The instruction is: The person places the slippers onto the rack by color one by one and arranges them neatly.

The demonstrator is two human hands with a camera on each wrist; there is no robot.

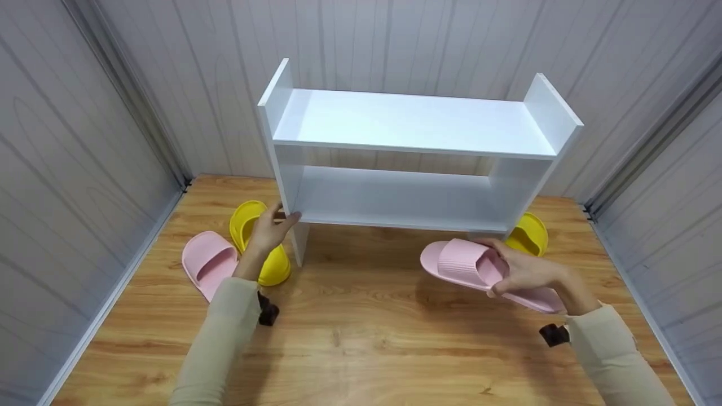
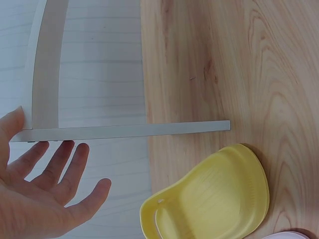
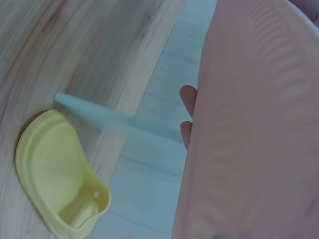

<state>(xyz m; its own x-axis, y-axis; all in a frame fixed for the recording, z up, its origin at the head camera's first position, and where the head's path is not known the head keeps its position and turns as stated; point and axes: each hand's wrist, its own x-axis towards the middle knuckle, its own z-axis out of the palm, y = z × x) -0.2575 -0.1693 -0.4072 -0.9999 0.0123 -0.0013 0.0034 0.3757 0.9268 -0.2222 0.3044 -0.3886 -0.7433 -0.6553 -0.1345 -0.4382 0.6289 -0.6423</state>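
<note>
A white two-tier shelf [image 1: 397, 121] stands upright on the wooden floor. At its left side panel, my left hand [image 1: 271, 230] pinches the board near the lower tier, thumb on one face and fingers against the other, as the left wrist view also shows. My right hand [image 1: 527, 270] holds a pink slipper [image 1: 459, 260] above the floor, in front of the shelf's right end. The slipper's toe points left, and its sole fills much of the right wrist view, with two fingertips [image 3: 188, 99] showing past its edge.
Left of the shelf lie a yellow clog [image 2: 214, 194], partly behind my left hand, and another pink slipper [image 1: 207, 254]. Another yellow clog [image 3: 55, 164] rests by the shelf's right panel. Pale panelled walls [image 1: 67, 186] enclose the floor on the left, back and right.
</note>
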